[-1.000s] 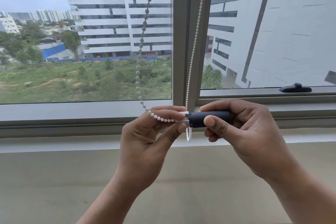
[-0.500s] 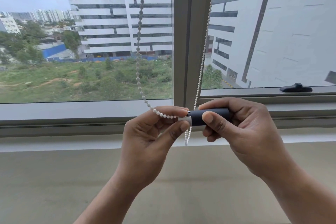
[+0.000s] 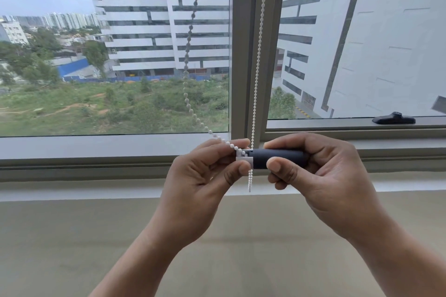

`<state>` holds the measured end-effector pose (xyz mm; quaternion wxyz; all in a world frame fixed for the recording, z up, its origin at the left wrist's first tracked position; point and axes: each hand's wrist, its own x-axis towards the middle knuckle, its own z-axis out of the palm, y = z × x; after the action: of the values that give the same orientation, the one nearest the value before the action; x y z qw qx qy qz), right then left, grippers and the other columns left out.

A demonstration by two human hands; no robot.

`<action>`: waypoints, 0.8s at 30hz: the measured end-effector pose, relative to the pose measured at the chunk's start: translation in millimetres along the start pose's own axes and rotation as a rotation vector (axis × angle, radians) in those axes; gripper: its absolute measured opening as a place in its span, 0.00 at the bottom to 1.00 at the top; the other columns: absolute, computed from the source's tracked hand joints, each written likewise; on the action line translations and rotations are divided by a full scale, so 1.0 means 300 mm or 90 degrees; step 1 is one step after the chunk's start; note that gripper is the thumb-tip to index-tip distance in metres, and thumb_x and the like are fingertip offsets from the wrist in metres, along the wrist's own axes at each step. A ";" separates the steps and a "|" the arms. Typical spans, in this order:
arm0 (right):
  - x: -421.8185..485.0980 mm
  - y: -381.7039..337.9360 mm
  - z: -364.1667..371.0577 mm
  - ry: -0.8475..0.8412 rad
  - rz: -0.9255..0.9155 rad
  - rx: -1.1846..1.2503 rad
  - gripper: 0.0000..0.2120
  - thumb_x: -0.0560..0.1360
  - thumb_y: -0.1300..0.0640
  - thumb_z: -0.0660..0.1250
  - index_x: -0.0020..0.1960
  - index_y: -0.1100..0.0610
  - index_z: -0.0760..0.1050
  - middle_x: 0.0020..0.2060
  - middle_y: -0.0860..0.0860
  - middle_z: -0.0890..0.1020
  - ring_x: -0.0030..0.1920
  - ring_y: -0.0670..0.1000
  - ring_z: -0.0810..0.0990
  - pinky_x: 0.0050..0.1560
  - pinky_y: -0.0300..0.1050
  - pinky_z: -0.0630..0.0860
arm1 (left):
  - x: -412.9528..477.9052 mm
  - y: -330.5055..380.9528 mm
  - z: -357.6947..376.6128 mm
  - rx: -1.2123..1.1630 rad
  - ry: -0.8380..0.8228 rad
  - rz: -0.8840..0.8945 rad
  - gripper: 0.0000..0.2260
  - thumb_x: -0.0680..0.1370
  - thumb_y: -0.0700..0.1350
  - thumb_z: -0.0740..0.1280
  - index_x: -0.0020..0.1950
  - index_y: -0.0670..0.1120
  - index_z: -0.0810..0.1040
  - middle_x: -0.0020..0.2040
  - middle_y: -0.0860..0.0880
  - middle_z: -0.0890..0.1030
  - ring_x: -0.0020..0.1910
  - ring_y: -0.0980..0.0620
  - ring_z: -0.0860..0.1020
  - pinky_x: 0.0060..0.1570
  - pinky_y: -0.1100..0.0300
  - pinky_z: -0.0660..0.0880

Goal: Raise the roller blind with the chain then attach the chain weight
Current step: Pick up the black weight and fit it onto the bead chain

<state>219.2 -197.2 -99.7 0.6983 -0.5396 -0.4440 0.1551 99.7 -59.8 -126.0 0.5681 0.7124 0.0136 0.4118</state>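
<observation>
A white bead chain (image 3: 257, 55) hangs from above in front of the window's grey mullion; its other strand (image 3: 188, 60) curves down over the left pane. Both strands meet at a dark cylindrical chain weight (image 3: 280, 157) lying level at sill height. My right hand (image 3: 321, 176) grips the weight's dark body with thumb and fingers. My left hand (image 3: 202, 181) pinches the chain against the weight's white end cap (image 3: 244, 157). A short chain tail (image 3: 250, 179) dangles below the cap. The roller blind itself is out of view above.
The window frame's mullion (image 3: 243, 43) stands right behind the hands. A black window handle (image 3: 393, 118) lies on the right sash rail. A beige sill or wall surface (image 3: 96, 236) spreads below the hands.
The left chain strand has swung and straightened. The white end cap now shows between my left thumb and finger at the weight's end. Both hands kept their place.
</observation>
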 end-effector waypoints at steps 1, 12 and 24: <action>-0.001 0.002 -0.002 -0.001 -0.001 -0.002 0.12 0.63 0.60 0.73 0.46 0.63 0.81 0.34 0.57 0.85 0.28 0.49 0.80 0.32 0.39 0.78 | 0.002 0.001 -0.003 0.021 -0.011 0.004 0.07 0.73 0.46 0.73 0.51 0.52 0.85 0.50 0.47 0.84 0.49 0.56 0.82 0.52 0.65 0.75; -0.021 -0.002 -0.001 0.004 -0.048 -0.059 0.10 0.63 0.62 0.74 0.44 0.58 0.83 0.35 0.54 0.86 0.30 0.47 0.81 0.35 0.36 0.78 | -0.015 -0.012 0.012 -0.016 0.006 0.027 0.10 0.71 0.44 0.72 0.53 0.48 0.85 0.50 0.45 0.84 0.48 0.53 0.83 0.51 0.62 0.77; -0.023 0.007 -0.001 0.020 0.002 -0.017 0.11 0.66 0.54 0.72 0.43 0.60 0.83 0.27 0.57 0.81 0.25 0.51 0.78 0.28 0.41 0.76 | -0.035 -0.014 0.023 0.001 0.013 0.077 0.10 0.71 0.41 0.72 0.52 0.48 0.84 0.46 0.53 0.83 0.43 0.57 0.81 0.47 0.67 0.75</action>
<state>216.1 -201.3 -104.7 0.6978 -0.5520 -0.4340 0.1414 98.8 -69.0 -135.7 0.5414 0.7082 -0.0228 0.4526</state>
